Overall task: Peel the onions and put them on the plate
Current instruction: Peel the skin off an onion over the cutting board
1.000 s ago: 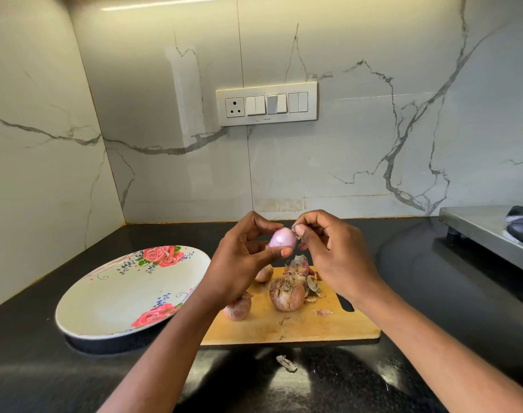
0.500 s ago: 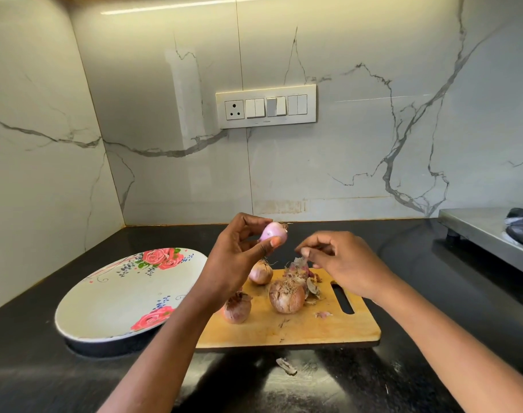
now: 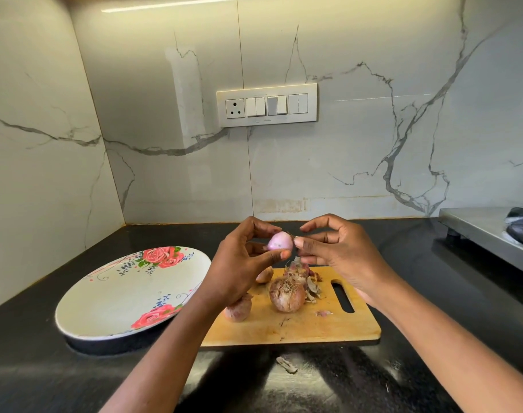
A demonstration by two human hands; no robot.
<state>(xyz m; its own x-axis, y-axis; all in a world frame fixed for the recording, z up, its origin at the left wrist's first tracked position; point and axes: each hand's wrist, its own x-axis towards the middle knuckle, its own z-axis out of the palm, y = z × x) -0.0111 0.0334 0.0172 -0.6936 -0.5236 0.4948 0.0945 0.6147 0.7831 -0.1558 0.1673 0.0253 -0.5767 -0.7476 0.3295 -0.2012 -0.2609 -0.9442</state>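
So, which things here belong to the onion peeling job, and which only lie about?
Job:
peeled onion, held by left hand, right hand at its tip
unpeeled onions
flowered plate
cutting board

Lying about:
switch panel
steel stove

wooden board | glossy marble wall | glossy black counter

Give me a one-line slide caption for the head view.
Left hand holds a peeled onion while the right hand pinches its tip, above a cutting board beside an empty plate.
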